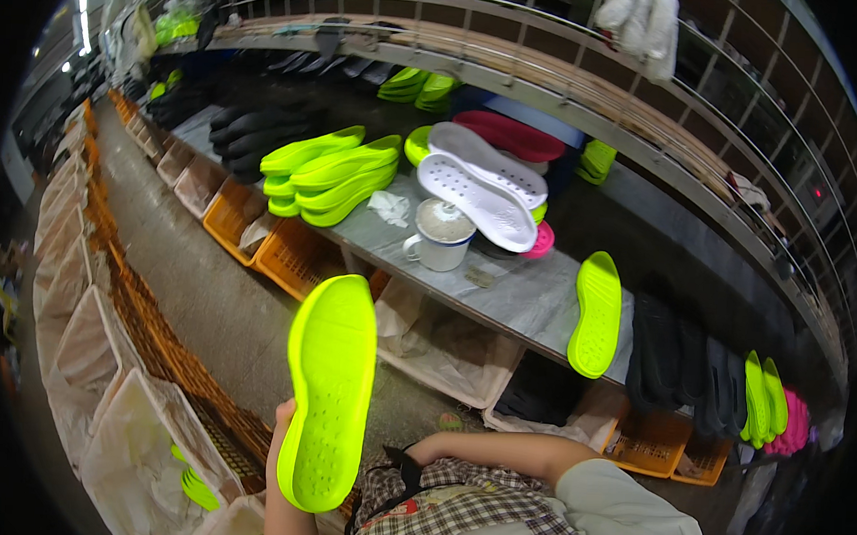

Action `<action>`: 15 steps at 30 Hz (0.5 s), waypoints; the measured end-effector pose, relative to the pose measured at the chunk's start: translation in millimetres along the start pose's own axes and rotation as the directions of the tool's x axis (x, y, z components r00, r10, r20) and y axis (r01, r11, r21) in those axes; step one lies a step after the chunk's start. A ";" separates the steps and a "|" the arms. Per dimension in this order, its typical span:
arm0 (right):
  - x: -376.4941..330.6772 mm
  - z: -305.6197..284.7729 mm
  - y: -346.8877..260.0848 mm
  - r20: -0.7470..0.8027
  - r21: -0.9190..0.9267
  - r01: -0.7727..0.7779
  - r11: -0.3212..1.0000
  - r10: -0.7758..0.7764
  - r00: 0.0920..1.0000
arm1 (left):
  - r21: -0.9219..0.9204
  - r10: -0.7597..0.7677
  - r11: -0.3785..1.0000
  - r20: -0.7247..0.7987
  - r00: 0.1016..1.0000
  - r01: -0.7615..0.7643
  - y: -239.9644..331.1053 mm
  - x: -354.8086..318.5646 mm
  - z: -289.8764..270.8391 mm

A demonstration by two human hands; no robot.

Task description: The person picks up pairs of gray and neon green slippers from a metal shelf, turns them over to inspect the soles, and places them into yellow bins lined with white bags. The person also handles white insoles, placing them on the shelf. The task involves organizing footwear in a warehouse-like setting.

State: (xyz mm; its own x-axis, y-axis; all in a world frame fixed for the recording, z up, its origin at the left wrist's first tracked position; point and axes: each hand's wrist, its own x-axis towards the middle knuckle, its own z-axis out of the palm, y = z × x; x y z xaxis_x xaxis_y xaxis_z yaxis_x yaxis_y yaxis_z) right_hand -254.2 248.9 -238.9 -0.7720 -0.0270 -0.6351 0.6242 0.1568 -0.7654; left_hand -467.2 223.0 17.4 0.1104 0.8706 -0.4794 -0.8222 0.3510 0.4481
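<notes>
My left hand (284, 426) is closed on the edge of a neon yellow-green shoe sole (328, 387), held upright with its inner, dimpled face toward me. Most of that hand is hidden behind the sole. Bent across my waist, my right arm ends in my right hand (418, 454), close to a dark strap on the checked apron (466, 508); its fingers cannot be made out. Another yellow-green sole (596, 318) lies on the grey bench (514, 290). A white enamel mug (441, 241) stands there too, beside a white sole (479, 201).
Yellow-green soles (332, 172) are stacked on the bench, with black soles (678, 360) and pink soles (793, 422) at the right. Below are orange crates (300, 257) and a lined bin (449, 350). Lined baskets (121, 417) run along the left. A wire rack (514, 56) overhangs the back.
</notes>
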 end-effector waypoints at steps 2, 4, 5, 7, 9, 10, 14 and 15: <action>14.7 0.4 7.4 0.020 -0.225 -0.061 0.973 0.067 0.998 | -0.016 0.065 0.998 0.042 0.997 -0.064 -3.0 6.3 -3.8; 23.9 -0.4 15.5 -0.098 -0.336 -0.342 0.878 0.328 0.939 | -0.022 0.114 0.993 0.075 0.991 -0.113 -4.9 10.9 -6.8; 32.3 0.1 20.6 -0.128 -0.376 -0.404 0.834 0.386 0.914 | -0.020 0.132 0.991 0.085 0.988 -0.131 -5.4 12.2 -8.3; 51.5 4.8 45.2 -0.180 -0.450 -0.382 0.807 0.336 0.924 | -0.016 0.155 0.988 0.098 0.983 -0.154 -6.2 14.8 -10.8; 74.2 14.5 79.9 -0.216 -0.548 -0.251 0.798 0.155 0.964 | -0.009 0.153 0.988 0.107 0.982 -0.153 -7.4 16.7 -12.0; 85.0 18.3 93.4 -0.208 -0.474 -0.243 0.846 0.161 0.965 | -0.006 0.155 0.988 0.102 0.983 -0.156 -7.8 17.0 -11.9; 93.3 27.5 84.8 -0.360 -0.428 -0.142 0.892 -0.024 0.933 | 0.013 0.152 0.988 0.086 0.985 -0.153 -9.9 13.6 -7.1; 83.5 22.6 63.3 -0.321 -0.470 -0.155 0.869 -0.005 0.947 | 0.013 0.149 0.988 0.081 0.985 -0.151 -10.0 12.6 -5.7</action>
State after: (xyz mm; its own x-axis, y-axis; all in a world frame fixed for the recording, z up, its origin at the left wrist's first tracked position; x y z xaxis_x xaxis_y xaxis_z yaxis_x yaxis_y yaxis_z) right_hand -276.5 234.3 -342.7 -0.7728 0.2908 -0.5641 0.6054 0.6045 -0.5178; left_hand -460.8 228.5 2.6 0.0313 0.9382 -0.3446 -0.8222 0.2202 0.5249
